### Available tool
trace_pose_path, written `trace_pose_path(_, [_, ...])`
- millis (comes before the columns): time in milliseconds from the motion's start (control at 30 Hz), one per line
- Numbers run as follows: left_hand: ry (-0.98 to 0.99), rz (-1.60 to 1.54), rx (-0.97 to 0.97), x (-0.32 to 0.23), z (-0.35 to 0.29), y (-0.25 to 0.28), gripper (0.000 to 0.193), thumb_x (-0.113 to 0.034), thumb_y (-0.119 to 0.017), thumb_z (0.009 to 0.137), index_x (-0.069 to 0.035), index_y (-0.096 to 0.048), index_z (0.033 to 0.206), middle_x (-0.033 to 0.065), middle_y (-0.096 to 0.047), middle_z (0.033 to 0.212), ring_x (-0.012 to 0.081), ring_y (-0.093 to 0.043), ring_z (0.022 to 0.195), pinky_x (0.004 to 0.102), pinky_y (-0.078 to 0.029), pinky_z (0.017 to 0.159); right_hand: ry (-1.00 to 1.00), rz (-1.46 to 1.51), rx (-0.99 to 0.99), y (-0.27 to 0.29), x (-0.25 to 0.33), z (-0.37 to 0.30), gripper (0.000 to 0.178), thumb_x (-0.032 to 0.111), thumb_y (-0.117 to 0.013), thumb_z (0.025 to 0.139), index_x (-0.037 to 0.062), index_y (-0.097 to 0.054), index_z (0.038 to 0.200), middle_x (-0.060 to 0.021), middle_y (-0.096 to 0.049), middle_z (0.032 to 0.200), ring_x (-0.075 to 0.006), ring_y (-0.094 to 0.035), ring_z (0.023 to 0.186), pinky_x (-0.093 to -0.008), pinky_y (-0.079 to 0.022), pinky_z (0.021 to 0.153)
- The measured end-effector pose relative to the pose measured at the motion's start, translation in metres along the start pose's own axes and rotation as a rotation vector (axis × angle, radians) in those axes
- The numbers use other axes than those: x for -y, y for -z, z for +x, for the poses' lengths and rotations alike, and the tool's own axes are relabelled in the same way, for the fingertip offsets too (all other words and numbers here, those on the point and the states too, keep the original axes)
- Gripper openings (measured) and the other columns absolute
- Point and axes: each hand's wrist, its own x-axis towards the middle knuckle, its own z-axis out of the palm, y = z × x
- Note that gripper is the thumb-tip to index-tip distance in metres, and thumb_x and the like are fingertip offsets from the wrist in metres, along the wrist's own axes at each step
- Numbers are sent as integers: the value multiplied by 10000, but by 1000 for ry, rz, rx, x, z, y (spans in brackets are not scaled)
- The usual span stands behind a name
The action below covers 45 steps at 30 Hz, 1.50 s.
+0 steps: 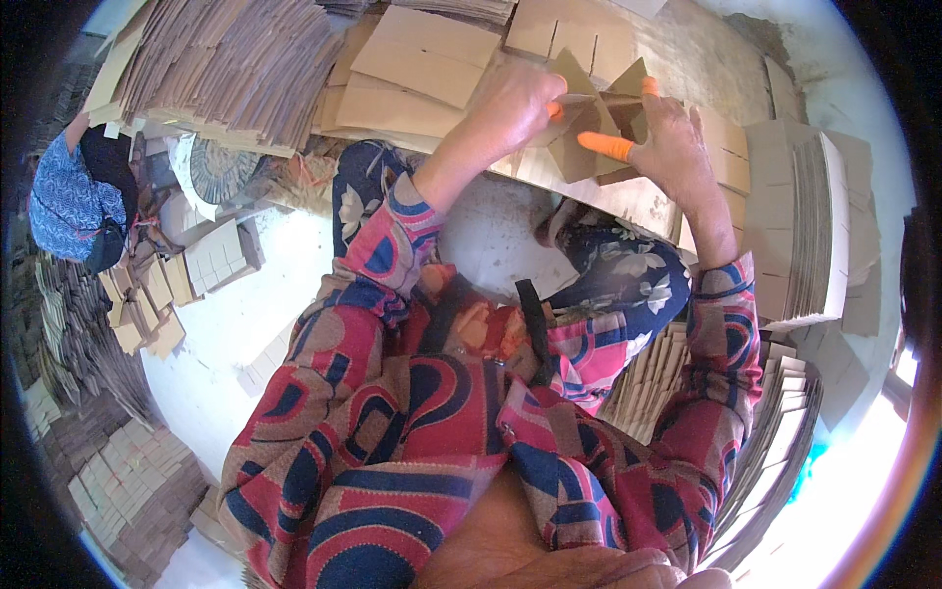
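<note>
Over a low board in front of me stands a cardboard divider [594, 123], made of slotted brown strips crossing each other, their pointed corners sticking up. My left hand [520, 103] is closed at its left side, pinching the edge of a strip; an orange cover shows on a fingertip. On the other side my right hand [677, 147] grips the divider between an orange-covered thumb and finger, which are set wide apart. The strips hide part of the left fingertips. Flat slotted cardboard sheets [427, 54] lie just beyond and left of my left hand.
A tall stack of cardboard strips [231, 64] rises at the far left. Another slotted stack [810, 226] stands to the right, with more strips [765, 452] beside my right arm. At the left, another person [78, 201] in blue sits near piled cardboard dividers [147, 294].
</note>
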Motion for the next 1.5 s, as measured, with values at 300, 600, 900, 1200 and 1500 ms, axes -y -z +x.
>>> trace_pose_path(300, [15,-77,-220,-7,-14,8,419,-216,-787,657,-77,-640,1025,119,-665,883,291,-637,797,370,-501,702,-224,241,95,3,-12,-14,786,201,-779,707,13,-374,1354,-240,-605,802,-378,-622,785,-428,-473,653])
trace_pose_path(600, [-257,248,66,-23,3,12,468,-73,-703,686,-102,-618,1146,103,-646,900,259,-587,964,383,-444,844,-156,213,151,7,-14,-28,658,120,-750,721,-14,-431,1280,-260,-613,822,-422,-609,810,-437,-478,666])
trace_pose_path(900, [-171,4,117,-9,-2,3,417,37,-621,683,-79,-640,1083,157,-646,870,333,-602,845,395,-483,724,106,565,260,16,-39,-30,556,30,-706,714,63,-524,1238,-242,-632,984,-387,-616,923,-399,-489,802])
trace_pose_path(1200, [-305,82,215,-24,5,10,577,-21,-565,746,-171,-515,1301,91,-636,870,281,-582,865,375,-485,716,18,62,137,-8,3,-39,281,186,-652,812,57,-510,1018,-176,-643,830,-359,-630,803,-444,-485,659])
trace_pose_path(1500, [-471,182,124,-74,-29,53,335,-102,-569,754,10,-605,1068,101,-601,996,221,-589,874,321,-525,644,271,-300,-358,28,19,-44,296,61,-571,812,101,-606,1103,-128,-616,1113,-280,-558,1122,-465,-387,982])
